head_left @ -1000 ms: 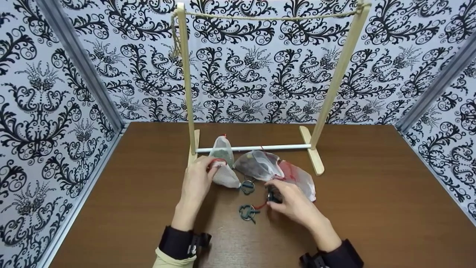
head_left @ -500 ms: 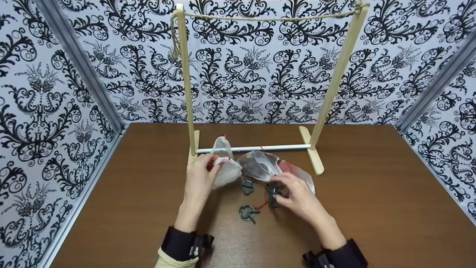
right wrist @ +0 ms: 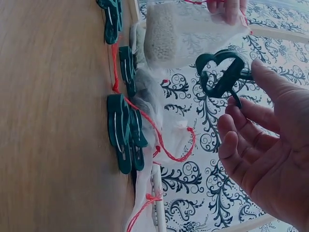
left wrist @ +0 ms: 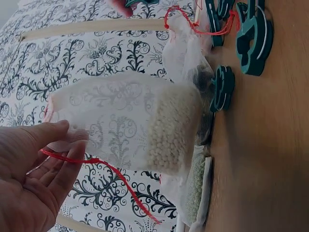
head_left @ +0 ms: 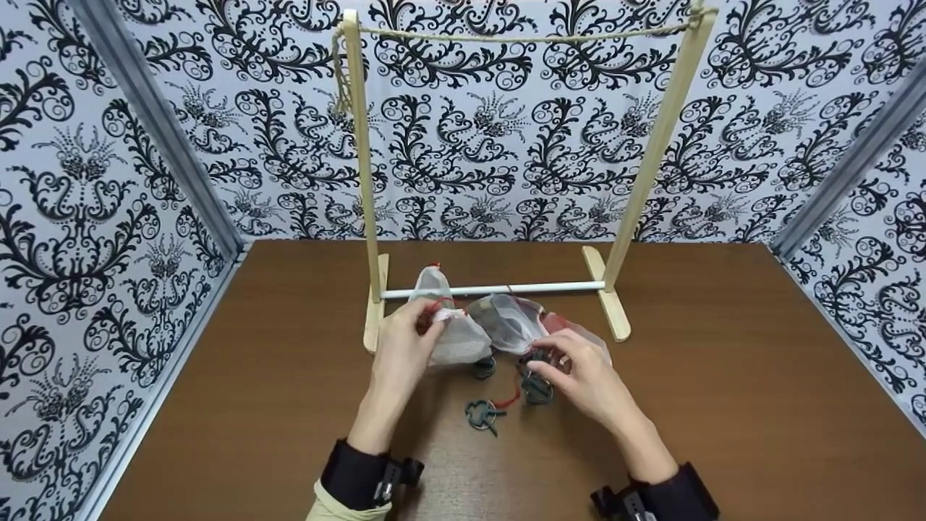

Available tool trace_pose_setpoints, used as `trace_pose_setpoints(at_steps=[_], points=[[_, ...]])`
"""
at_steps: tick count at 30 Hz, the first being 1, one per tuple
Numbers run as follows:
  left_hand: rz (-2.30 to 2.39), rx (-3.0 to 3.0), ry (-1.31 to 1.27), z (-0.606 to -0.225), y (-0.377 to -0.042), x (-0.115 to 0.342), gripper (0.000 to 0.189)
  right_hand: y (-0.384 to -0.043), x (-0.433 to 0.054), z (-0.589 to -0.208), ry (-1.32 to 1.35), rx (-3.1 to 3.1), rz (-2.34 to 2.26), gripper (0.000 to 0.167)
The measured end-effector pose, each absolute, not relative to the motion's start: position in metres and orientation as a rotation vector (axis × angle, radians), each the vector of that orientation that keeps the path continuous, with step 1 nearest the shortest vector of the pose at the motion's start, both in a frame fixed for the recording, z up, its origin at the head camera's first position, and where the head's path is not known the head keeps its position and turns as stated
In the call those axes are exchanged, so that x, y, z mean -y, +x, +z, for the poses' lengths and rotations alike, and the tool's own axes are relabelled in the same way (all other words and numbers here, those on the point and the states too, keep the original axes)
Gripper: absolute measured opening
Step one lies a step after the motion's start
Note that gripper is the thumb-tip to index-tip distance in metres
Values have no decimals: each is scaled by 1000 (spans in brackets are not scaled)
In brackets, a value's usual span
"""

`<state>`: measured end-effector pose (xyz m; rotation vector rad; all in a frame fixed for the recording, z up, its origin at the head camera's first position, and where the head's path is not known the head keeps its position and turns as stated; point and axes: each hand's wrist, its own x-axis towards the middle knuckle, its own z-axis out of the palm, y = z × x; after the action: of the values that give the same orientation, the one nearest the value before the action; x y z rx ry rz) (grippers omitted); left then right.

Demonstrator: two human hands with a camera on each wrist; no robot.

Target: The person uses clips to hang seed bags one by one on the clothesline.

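Observation:
My left hand [head_left: 405, 344] pinches the gathered top of a white mesh drawstring bag [head_left: 461, 341]. Pale beans or similar small pieces fill the bag's bottom, and its red cord [left wrist: 126, 186] dangles loose in the left wrist view. In the right wrist view my right hand [right wrist: 270, 135] pinches a dark green spring clip [right wrist: 224, 72] between thumb and index finger. Similar clips lie on the table: one in front [head_left: 482, 414], others below the right hand [head_left: 537, 388], and one partly behind the bag [head_left: 485, 367].
A wooden rack with two posts [head_left: 662, 145] stands behind, a rope [head_left: 521, 37] strung across its top and a white bar [head_left: 535, 288] low down. More mesh bags lie by the bar, one dark-filled [head_left: 506, 322], one reddish [head_left: 579, 333]. Patterned walls [head_left: 463, 166] enclose the table [head_left: 723, 376].
My left hand has moved right, lifting the mesh bag so it hangs more upright. My right hand has raised a clip off the others on the table.

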<state>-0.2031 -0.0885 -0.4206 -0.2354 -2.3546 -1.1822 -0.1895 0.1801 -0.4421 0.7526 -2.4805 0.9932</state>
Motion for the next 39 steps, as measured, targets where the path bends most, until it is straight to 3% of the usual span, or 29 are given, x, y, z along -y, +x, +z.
trace_pose_setpoints(at_steps=[8, 16, 25, 33, 39], points=[[-1074, 2426, -305, -414, -206, 91, 9, -199, -175, -419, 825, 2538, 974, 35], [-821, 2483, -426, -381, -218, 97, 9, -218, -169, -372, 931, 2600, 984, 38], [-710, 2557, -490, -328, -236, 101, 16, -243, -163, -313, 831, 2654, 1030, 44], [-733, 2657, -460, -273, -255, 103, 19, -263, -154, -259, 931, 2518, 856, 40], [-896, 2602, -330, -234, -273, 108, 20, -266, -141, -217, 824, 2516, 829, 34]])
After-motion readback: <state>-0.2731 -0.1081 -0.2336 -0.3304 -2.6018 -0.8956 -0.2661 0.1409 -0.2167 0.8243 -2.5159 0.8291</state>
